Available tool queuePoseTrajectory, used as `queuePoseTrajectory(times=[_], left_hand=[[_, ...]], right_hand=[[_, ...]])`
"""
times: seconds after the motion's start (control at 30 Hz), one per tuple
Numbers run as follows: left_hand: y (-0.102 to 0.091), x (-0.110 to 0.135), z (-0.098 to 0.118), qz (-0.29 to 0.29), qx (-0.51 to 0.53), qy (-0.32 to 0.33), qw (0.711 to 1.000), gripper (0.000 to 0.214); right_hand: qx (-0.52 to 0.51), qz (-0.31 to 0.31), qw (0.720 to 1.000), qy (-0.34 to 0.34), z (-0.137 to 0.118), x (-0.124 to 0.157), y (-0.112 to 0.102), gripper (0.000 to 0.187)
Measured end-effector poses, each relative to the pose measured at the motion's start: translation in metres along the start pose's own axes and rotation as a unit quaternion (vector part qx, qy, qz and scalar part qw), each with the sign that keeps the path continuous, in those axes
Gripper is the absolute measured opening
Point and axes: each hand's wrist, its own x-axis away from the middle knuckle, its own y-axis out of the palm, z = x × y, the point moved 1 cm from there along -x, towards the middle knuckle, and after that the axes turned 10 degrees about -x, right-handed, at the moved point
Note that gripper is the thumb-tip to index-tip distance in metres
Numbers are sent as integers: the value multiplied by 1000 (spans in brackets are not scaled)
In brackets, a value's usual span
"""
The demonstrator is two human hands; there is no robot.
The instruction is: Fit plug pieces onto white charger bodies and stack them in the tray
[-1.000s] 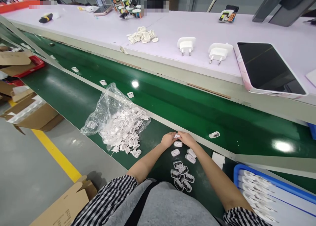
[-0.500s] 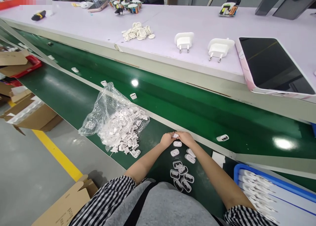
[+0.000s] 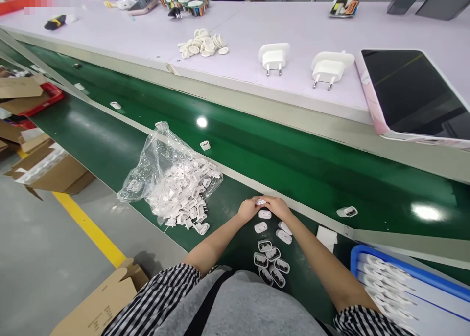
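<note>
My left hand (image 3: 248, 209) and my right hand (image 3: 276, 207) meet at the belt's near edge, fingers closed on the two ends of one small white charger piece (image 3: 261, 202). Just below them lies a similar white oval piece (image 3: 265, 214), with another (image 3: 260, 227) under it. Two more white pieces (image 3: 284, 236) rest by my right forearm. Nearer my body is a cluster of open white charger housings (image 3: 273, 254) with dark parts inside. What my fingertips press on is partly hidden.
A clear plastic bag (image 3: 147, 160) spills white plug parts (image 3: 187, 189) on the left. At right stands a blue-rimmed tray (image 3: 358, 253) with rows of white pieces. Beyond the green belt (image 3: 279, 165), the shelf carries a phone (image 3: 414, 91), two plugs (image 3: 274, 57) and white oval caps (image 3: 203, 43).
White pieces on the green belt have shifted to the right. Both hands stay in place, still holding the charger piece. The view has tilted slightly.
</note>
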Motion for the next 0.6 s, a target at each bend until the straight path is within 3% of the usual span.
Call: queuePoseTrajectory(times=[0.3, 0.6], left_hand=[[-14, -8, 5, -45, -80, 13, 996, 31], [-23, -11, 23, -107, -129, -15, 986, 22]], right_hand=[[34, -73, 997, 9, -2, -8, -6, 26], [44, -85, 995, 28, -9, -11, -13, 28]])
